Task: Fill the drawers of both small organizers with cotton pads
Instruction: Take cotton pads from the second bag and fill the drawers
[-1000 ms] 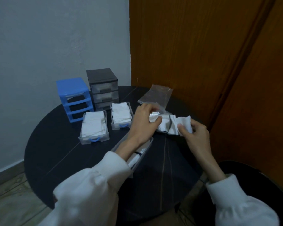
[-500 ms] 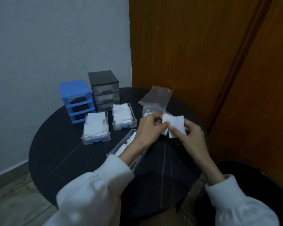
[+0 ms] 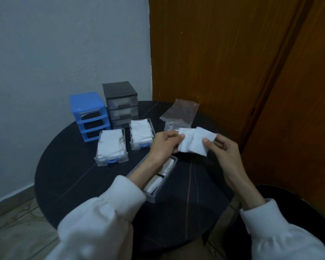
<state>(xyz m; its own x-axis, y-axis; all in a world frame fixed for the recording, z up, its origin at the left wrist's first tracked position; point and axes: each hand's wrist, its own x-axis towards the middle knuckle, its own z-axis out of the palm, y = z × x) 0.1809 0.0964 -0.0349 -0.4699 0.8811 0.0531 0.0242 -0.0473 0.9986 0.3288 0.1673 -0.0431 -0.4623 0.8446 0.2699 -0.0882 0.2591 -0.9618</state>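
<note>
Both hands hold a small stack of white cotton pads (image 3: 193, 142) above the round black table (image 3: 68, 171). My left hand (image 3: 162, 145) pinches the stack's left side and my right hand (image 3: 223, 149) pinches its right side. Under my left forearm lies a clear drawer (image 3: 167, 177) partly filled with pads. Two more clear drawers with blue handles, one at the left (image 3: 111, 147) and one further back (image 3: 141, 134), are full of pads. The blue organizer (image 3: 88, 113) stands with its slots bare; the black organizer (image 3: 120, 102) beside it has its drawers in.
A clear plastic bag (image 3: 180, 113) lies at the back right of the table, near the wooden door (image 3: 233, 62). A grey wall (image 3: 64, 44) stands behind the organizers. A dark round seat (image 3: 298, 212) sits low at the right. Tiled floor shows at the lower left.
The hands have lifted the pads clear of the bag and drawn them a little toward me, spreading the stack between both thumbs.
</note>
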